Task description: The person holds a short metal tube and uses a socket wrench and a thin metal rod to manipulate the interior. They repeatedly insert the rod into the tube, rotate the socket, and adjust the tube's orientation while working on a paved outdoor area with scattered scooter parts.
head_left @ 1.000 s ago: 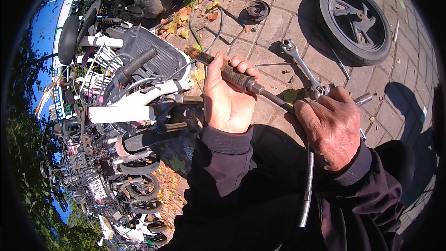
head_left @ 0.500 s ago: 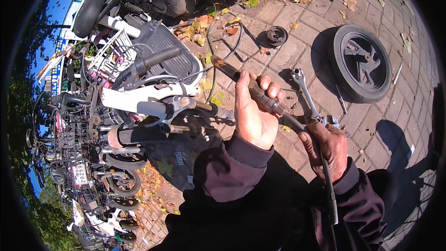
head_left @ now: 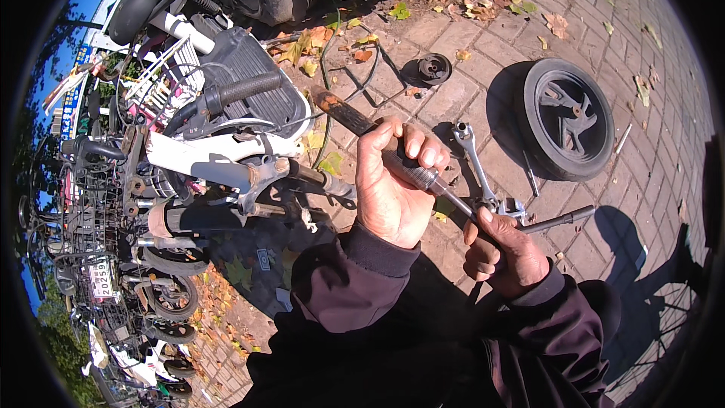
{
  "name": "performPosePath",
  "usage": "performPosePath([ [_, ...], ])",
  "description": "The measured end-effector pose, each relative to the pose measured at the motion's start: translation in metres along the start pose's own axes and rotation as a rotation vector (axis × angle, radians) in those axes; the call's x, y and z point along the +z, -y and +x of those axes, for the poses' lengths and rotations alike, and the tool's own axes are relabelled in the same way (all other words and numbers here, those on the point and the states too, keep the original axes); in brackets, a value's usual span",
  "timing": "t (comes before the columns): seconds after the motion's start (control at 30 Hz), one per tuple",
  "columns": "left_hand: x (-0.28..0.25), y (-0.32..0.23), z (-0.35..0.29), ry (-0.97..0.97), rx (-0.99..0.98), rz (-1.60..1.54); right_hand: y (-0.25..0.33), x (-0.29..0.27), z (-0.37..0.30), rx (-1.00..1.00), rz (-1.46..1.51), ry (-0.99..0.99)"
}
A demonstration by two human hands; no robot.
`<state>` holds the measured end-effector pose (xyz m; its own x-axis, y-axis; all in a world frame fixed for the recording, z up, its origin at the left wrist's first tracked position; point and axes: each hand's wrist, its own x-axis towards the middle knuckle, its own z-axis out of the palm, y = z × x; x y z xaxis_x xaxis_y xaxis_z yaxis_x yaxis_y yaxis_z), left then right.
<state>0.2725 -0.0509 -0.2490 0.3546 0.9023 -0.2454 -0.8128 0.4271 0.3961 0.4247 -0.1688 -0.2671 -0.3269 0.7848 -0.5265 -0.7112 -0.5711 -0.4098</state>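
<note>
My left hand is wrapped around the dark handle of a long ratchet wrench that runs from upper left down toward my right hand. My right hand is closed around the wrench's lower metal shaft, next to a small metal part with a bolt sticking out to the right. A silver spanner lies on the paving just beyond my fingers. Both sleeves are dark.
A small black wheel lies flat on the brick paving at upper right, a black pulley-like disc near it. A folded white scooter with black grip lies at left among parked bikes. Dry leaves are scattered around.
The view has tilted; my hands now sit lower and further right in the picture. My left hand keeps its hold on the wrench handle and my right hand stays on the shaft.
</note>
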Motion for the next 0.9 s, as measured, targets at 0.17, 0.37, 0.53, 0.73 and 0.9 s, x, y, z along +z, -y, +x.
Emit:
performPosePath([
  [0.17, 0.005, -0.012, 0.009, 0.087, -0.007, 0.062, 0.005, -0.002, -0.001, 0.058, 0.118, 0.15],
  [0.37, 0.007, 0.001, 0.008, 0.001, 0.032, 0.11, 0.003, 0.0, -0.002, -0.092, -0.278, -0.076],
  [0.53, 0.009, 0.006, 0.002, -0.049, 0.106, 0.149, -0.001, -0.008, -0.001, -0.296, -0.651, -0.143],
  [0.73, -0.005, 0.006, 0.002, -0.242, 0.113, 0.187, -0.021, -0.018, 0.019, -0.951, -1.561, -0.247],
  [0.9, 0.001, 0.014, -0.003, -0.333, 0.205, 0.201, -0.011, -0.027, 0.036, -1.363, -1.938, -0.228],
])
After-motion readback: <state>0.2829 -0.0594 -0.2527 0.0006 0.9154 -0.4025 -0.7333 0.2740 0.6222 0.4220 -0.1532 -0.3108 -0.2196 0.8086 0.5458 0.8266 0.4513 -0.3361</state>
